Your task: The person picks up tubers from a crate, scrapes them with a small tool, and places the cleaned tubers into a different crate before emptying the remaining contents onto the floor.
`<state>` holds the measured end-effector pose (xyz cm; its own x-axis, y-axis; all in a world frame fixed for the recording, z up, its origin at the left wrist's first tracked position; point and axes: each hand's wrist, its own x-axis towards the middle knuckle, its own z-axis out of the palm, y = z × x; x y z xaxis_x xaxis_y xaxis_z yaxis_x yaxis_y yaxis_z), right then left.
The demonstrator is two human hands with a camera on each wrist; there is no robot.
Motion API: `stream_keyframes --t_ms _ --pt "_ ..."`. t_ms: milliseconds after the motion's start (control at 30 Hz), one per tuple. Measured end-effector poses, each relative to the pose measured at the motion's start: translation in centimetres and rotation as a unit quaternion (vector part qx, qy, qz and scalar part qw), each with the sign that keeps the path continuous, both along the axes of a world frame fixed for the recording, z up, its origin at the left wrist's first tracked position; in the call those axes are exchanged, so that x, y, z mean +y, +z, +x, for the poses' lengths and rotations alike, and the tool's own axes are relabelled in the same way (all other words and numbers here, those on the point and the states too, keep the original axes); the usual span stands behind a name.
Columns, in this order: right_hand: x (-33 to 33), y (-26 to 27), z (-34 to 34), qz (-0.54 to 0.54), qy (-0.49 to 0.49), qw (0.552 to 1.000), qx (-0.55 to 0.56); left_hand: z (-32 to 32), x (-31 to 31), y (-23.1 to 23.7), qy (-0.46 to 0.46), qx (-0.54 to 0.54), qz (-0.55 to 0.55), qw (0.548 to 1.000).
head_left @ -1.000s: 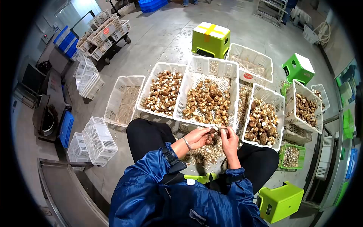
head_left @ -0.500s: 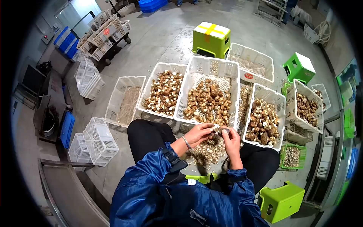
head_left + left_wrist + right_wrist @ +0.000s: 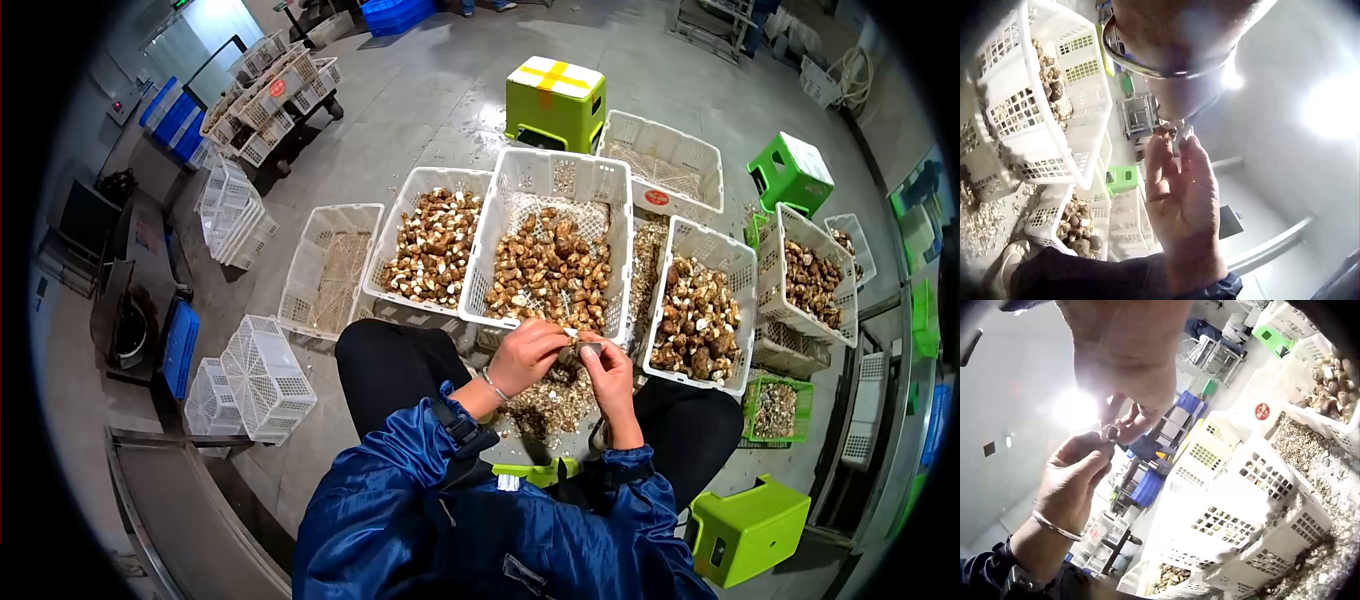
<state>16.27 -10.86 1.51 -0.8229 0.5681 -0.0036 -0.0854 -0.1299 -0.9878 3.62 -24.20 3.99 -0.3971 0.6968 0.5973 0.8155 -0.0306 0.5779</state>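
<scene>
Left hand [image 3: 525, 355]: fingers curled in and nearly closed, pinching a pale-and-brown mushroom at their tips; a bracelet [image 3: 493, 383] circles the wrist.
Right hand [image 3: 612, 382]: thumb and fingers drawn together on a small grey thing [image 3: 592, 348], too small to make out, right beside the mushroom.
Mushroom [image 3: 572, 337]: up between the two hands, by the near rim of the middle crate and above the floor scraps.
Middle crate [image 3: 530, 173]: white plastic, brown mushrooms heaped toward its near end.
Left crate [image 3: 455, 178]: just beside the middle one, also holding mushrooms.
Right crate [image 3: 715, 243]: near the right knee, well filled with mushrooms.
Scraps [image 3: 545, 412]: a pale, crumbly pile on the floor between the legs.
Stools [image 3: 555, 118]: green; one behind the middle crate, one at far right, one lower right.
Sleeves [image 3: 400, 440]: shiny blue, on both arms.
</scene>
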Motion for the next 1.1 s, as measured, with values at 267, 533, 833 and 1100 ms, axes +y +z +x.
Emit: stream_keyframes --t_ms 267,533,833,1100 --pt "-0.1 0.9 0.2 -0.071 -0.005 0.997 0.007 -0.4 -0.1 0.4 -0.034 0.111 -0.008 0.993" --pt "0.1 0.6 0.3 -0.097 0.000 0.995 -0.004 -0.2 -0.2 0.4 -0.041 0.112 -0.003 0.993" --pt "0.5 0.3 0.6 -0.115 0.018 0.993 0.004 1.4 0.1 -0.9 0.006 -0.141 0.031 0.990" --pt "1.0 -1.2 0.3 -0.095 -0.065 0.993 -0.029 0.3 0.3 -4.0 0.018 -0.433 0.070 0.899"
